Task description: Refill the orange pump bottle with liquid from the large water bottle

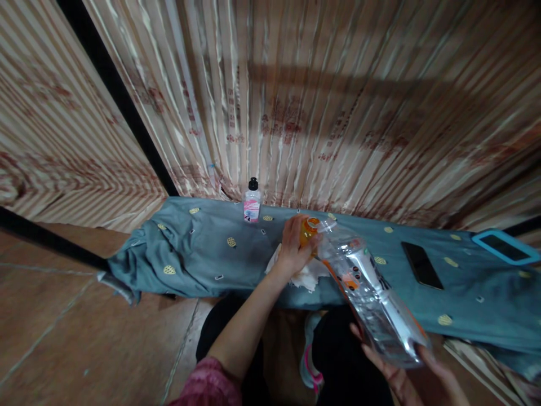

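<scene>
A large clear plastic bottle with an orange-and-white label lies tilted, its neck pointing up and left. My right hand holds it from below at its base, near the bottom edge of the head view. My left hand is closed around the orange cap at the bottle's mouth. Under the left hand lies a crumpled white tissue on the blue-grey cloth that covers a low narrow surface.
A small bottle with a black cap and pink label stands at the cloth's back edge. A black phone lies to the right, and a blue-rimmed device at the far right. Striped curtains hang behind; tiled floor is at left.
</scene>
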A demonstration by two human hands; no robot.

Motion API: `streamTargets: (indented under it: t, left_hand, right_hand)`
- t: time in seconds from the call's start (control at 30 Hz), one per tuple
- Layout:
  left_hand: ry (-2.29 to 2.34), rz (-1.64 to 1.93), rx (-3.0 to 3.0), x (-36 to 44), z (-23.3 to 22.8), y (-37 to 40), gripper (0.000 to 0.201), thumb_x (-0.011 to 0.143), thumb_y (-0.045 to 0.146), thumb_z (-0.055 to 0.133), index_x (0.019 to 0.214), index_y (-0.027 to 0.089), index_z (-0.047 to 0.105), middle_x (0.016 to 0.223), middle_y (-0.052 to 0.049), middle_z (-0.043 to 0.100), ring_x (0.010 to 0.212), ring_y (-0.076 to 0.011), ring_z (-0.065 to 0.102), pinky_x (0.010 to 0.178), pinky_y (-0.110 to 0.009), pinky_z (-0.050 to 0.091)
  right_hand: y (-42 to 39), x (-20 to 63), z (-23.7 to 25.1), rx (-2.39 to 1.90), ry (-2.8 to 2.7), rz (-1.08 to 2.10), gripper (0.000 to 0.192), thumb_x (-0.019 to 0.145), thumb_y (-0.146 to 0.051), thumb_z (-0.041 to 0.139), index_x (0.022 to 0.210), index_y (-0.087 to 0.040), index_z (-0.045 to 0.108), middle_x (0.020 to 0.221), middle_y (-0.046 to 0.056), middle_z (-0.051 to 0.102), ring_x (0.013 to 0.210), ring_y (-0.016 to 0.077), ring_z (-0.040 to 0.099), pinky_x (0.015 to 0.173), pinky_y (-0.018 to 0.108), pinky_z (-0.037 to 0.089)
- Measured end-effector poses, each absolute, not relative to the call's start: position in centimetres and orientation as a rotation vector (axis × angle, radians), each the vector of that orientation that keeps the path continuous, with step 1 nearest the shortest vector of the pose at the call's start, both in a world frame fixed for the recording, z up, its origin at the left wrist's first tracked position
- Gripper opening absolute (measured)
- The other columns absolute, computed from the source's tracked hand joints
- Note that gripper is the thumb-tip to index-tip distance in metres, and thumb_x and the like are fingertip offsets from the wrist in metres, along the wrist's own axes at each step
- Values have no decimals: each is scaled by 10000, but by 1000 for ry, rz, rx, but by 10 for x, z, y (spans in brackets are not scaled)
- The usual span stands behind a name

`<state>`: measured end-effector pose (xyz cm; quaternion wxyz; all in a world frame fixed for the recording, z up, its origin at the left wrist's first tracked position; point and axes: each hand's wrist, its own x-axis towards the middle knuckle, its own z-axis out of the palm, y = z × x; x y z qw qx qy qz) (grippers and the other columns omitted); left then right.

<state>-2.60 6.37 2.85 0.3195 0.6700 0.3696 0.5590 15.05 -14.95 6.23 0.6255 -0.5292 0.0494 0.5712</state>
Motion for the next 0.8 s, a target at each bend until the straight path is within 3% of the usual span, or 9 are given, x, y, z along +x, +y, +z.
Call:
streamTargets:
  t: [0.13, 0.3, 0.4, 0.53, 0.63, 0.8]
  left_hand:
    - [961, 1471, 1772, -26, 29, 65, 376, 902, 411, 640, 1237, 243, 605, 1293, -124, 631, 1259, -322, 575, 1127, -513, 461]
    - [997, 1459, 1768, -27, 28, 67, 348, 917, 423, 630, 1215, 244, 609, 1270, -110, 644, 1226, -298, 593, 1111, -498, 468]
    - [1000, 1461, 1781, -28, 28, 69, 344, 912, 413, 640, 1196, 220, 613, 1264, -118, 651, 1203, -296, 606, 1090, -494, 478]
    - [1010, 1461, 1815, -29, 28, 72, 341, 890, 387, 671, 1180, 215, 618, 1239, -112, 663, 1176, -282, 625, 1064, -462, 495]
    - [1019, 1456, 1834, -30, 28, 73, 340, 875, 366, 690, 1173, 218, 617, 1222, -105, 674, 1162, -277, 636, 1048, -453, 502]
    - [995, 1478, 1822, -29, 29, 74, 320, 881, 373, 689, 1149, 211, 623, 1199, -112, 682, 1151, -276, 647, 1030, -443, 515]
  right_hand:
    - [-156, 151, 55, -1178, 72, 1363, 841, 483, -451, 928, 1270, -294, 675, 1269, 187, 721, 1046, 444, 727, 801, 509, 637]
    - [-163, 154, 44, -1129, -123, 1384, 678, 608, -465, 902, 1248, -368, 702, 1242, 115, 746, 1065, 413, 729, 897, 542, 607]
    - [-166, 149, 47, -1116, -200, 1368, 598, 594, -525, 906, 1148, -354, 762, 1173, 102, 771, 1011, 387, 749, 862, 477, 629]
    - [-168, 135, 59, -1146, -213, 1263, 692, 503, -604, 931, 1133, -377, 758, 1130, 36, 787, 924, 304, 780, 808, 340, 643]
    - [-168, 132, 62, -1164, -269, 1243, 700, 515, -632, 914, 1142, -376, 741, 1119, 17, 791, 922, 283, 782, 811, 322, 641]
    - [-173, 143, 43, -1152, -424, 1247, 918, 611, -672, 849, 1433, -390, 555, 1284, 24, 732, 988, 286, 769, 880, 345, 624]
